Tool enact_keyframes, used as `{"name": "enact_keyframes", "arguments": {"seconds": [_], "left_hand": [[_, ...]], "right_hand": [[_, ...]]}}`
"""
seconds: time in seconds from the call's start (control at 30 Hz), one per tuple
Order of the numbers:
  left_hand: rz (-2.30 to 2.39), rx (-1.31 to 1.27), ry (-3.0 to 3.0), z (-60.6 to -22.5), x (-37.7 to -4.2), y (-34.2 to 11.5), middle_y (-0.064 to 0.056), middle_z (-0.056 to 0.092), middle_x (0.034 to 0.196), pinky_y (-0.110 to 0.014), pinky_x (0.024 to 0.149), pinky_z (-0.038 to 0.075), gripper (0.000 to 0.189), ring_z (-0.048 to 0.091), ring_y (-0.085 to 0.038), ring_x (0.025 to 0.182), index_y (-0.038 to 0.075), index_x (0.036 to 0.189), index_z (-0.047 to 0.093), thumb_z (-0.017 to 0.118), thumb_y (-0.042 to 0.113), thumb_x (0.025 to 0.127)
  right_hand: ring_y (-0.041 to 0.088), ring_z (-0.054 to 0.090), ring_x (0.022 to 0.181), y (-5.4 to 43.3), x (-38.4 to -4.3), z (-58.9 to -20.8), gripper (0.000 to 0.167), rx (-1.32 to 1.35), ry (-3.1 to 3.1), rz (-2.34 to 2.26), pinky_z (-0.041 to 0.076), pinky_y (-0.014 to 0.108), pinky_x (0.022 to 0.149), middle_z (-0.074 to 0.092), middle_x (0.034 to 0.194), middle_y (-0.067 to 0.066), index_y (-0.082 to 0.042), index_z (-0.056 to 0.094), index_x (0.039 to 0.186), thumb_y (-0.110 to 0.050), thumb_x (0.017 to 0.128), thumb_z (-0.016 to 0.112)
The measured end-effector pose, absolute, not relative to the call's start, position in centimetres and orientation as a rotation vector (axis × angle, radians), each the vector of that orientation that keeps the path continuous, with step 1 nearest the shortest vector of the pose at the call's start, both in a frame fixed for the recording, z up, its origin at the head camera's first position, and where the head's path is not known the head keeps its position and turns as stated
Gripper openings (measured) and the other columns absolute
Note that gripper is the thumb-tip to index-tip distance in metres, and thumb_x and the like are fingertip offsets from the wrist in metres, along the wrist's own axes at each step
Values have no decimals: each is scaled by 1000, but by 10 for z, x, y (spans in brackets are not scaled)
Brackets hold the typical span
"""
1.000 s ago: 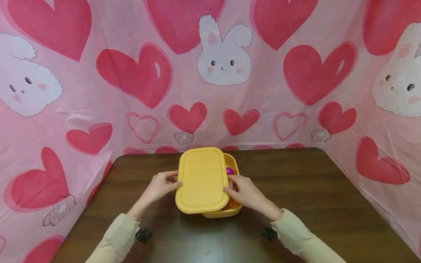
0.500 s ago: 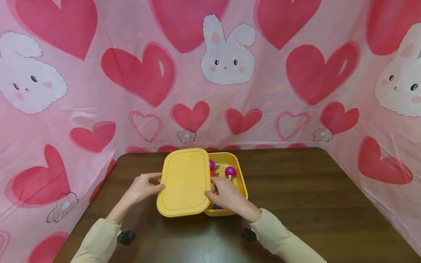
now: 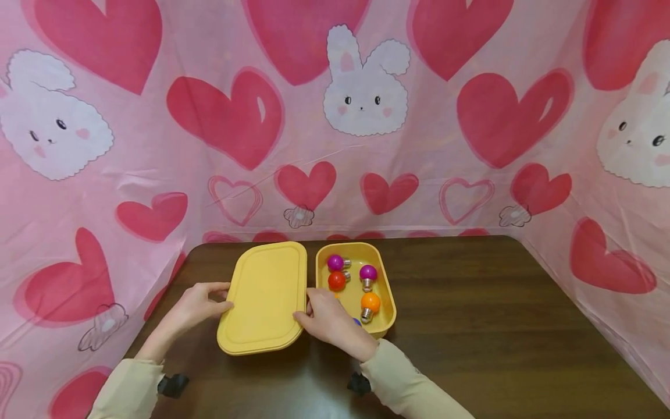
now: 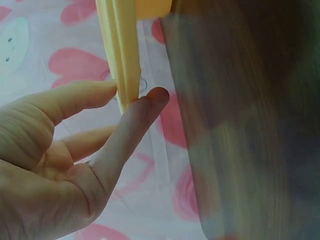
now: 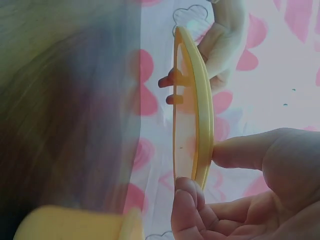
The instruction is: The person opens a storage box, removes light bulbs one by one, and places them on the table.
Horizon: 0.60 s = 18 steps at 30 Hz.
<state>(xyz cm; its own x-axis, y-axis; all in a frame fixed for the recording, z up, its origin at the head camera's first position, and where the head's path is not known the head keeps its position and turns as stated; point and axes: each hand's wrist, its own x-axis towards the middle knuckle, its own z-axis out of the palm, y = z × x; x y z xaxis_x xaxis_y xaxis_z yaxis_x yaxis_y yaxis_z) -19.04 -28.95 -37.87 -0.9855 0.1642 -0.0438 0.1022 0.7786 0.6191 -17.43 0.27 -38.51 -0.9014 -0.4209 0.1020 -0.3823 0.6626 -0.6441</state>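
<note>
A yellow lid (image 3: 264,297) is held between both hands, apart from the box and to its left. My left hand (image 3: 193,308) pinches the lid's left edge; the left wrist view shows thumb and fingers on either side of that rim (image 4: 125,60). My right hand (image 3: 330,317) pinches the right edge, its thumb on top and fingertips beneath in the right wrist view. The yellow box (image 3: 388,291) stands uncovered on the table. Inside lie several bulbs: purple ones (image 3: 369,272), a red one (image 3: 337,281) and an orange one (image 3: 371,302). My right hand hides the box's near left part.
The brown wooden table (image 3: 471,326) extends to the right of the box and in front of it. A pink cloth (image 3: 387,151) with hearts and rabbits hangs behind the table and along both sides. Dark straps (image 3: 173,384) sit at the wrists.
Both hands have carried the lid leftward off the box, from mostly covering it to fully beside it. The bulbs inside have come into view.
</note>
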Motion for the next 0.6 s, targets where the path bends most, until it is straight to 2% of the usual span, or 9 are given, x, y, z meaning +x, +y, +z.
{"name": "enact_keyframes", "arguments": {"seconds": [0.27,0.4,0.6], "left_hand": [[1044,154,2832,-379,-187,-312,-23,69,106,-33,73,63,58,71,-20,85,-16,131,53,74,16,86],[1086,123,2789,-380,-186,-321,-27,66,107,-39,75,63,57,71,-22,86,-19,131,50,72,11,87],[1084,66,2787,-384,-186,-329,-32,66,107,-40,74,63,55,70,-24,87,-22,128,50,71,7,86]], "right_hand": [[15,49,76,-28,-168,-387,34,-662,2857,-987,47,21,67,61,87,7,0,63,111,-25,90,72],[18,49,73,-42,-167,-390,33,-679,2884,-987,48,24,64,61,88,10,2,64,108,-24,89,72],[19,50,69,-58,-167,-399,29,-642,2847,-1006,46,25,60,58,84,10,2,64,102,-22,89,71]]}}
